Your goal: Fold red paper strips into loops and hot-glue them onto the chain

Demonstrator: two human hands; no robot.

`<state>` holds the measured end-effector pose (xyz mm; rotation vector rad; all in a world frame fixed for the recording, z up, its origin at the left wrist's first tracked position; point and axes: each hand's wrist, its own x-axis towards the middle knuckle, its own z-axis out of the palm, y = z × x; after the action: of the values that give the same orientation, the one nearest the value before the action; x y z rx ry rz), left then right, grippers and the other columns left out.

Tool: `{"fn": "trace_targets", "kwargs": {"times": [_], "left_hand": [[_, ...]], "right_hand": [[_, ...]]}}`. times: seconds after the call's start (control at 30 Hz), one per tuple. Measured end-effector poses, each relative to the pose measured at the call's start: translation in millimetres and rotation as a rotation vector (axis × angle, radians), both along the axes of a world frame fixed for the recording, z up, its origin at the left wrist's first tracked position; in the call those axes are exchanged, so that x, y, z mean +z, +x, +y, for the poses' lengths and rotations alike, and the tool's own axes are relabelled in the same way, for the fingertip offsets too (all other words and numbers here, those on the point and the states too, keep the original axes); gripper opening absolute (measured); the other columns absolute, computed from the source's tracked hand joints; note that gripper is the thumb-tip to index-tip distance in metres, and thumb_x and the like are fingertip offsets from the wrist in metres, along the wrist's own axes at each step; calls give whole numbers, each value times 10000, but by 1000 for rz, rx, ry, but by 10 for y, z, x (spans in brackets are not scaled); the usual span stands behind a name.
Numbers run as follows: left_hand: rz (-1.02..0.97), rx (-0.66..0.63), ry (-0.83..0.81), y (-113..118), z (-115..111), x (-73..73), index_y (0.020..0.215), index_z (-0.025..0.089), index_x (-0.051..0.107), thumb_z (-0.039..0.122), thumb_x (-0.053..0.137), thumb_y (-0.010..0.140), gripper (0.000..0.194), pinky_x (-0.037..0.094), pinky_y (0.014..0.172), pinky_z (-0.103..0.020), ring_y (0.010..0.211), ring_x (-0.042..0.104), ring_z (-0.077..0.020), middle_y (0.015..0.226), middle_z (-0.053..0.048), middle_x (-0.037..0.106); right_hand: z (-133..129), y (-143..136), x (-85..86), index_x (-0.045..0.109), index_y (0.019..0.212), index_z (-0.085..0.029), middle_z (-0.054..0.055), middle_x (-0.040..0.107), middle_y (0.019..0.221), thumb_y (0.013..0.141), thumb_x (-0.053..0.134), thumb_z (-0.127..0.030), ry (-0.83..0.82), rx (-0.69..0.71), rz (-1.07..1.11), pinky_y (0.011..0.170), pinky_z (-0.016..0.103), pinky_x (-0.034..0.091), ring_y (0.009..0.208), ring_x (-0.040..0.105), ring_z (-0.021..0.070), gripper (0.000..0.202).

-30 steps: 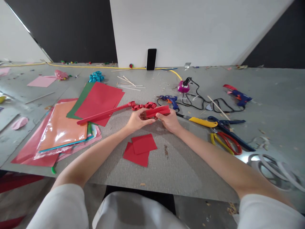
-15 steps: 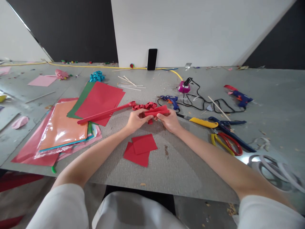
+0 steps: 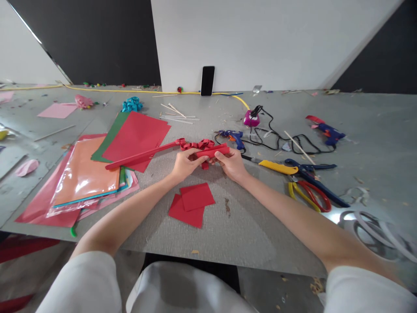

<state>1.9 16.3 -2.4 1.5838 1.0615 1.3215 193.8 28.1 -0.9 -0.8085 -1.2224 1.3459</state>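
Note:
Between my left hand (image 3: 185, 165) and my right hand (image 3: 232, 164) is a piece of red paper (image 3: 213, 151), curled over into a roll. Each hand pinches one end of it, thumbs toward me. Just behind my fingers lies a red curled-paper flower (image 3: 197, 144), partly hidden by my hands. A long red paper-covered stick (image 3: 146, 154) runs from it to the left across the red sheets (image 3: 137, 134). Nearer to me, two red paper squares (image 3: 197, 198) overlap on the grey table (image 3: 182, 237).
A blue glue gun (image 3: 235, 135) with a black cord sits behind my right hand. To the right are a yellow-handled saw (image 3: 278, 167), red-and-yellow scissors (image 3: 314, 195), and another glue gun (image 3: 330, 134). Plastic-wrapped paper (image 3: 87, 169) lies left; a phone (image 3: 207, 81) leans at the back.
The red paper between my hands has curled into a tighter, narrower roll. My right hand has shifted slightly left; the things on the table stay in place.

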Motion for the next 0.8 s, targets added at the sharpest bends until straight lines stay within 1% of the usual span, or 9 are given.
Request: {"fn": "trace_targets", "kwargs": {"times": [0.23,0.43,0.53,0.67,0.8], "left_hand": [[29,6,15,0,-11,17,939,131,758,409,783,842,296,480,572,-231,601,616,-122,736,-39,718],[26,-1,10,-4,-14,22,904,139,752,418,779,844,287,456,553,-224,597,609,-121,693,-31,703],[14,-2,-1,-7,-17,29,869,142,745,423,780,843,284,455,552,-224,585,607,-117,697,-33,706],[-19,-4,-25,-9,-27,62,863,142,741,437,795,828,302,467,556,-227,575,620,-114,724,-33,710],[-9,-7,-24,-13,-38,98,855,148,739,469,790,833,326,466,556,-227,565,620,-113,691,-21,692]], "right_hand": [[19,7,-45,771,832,-224,30,767,734,696,903,-552,18,-3,-5,623,343,595,616,702,179,379],[16,2,-36,767,840,-227,33,765,742,688,886,-601,8,-8,-44,629,352,593,629,699,187,421],[19,0,-38,767,838,-229,32,754,733,717,856,-622,18,-6,-42,621,341,578,635,694,186,421],[22,1,-32,759,827,-240,22,736,720,775,810,-624,49,-47,-36,615,329,551,620,666,175,391],[4,-5,13,755,796,-247,10,709,691,785,809,-609,76,-98,-27,593,320,523,581,625,161,367]]}}
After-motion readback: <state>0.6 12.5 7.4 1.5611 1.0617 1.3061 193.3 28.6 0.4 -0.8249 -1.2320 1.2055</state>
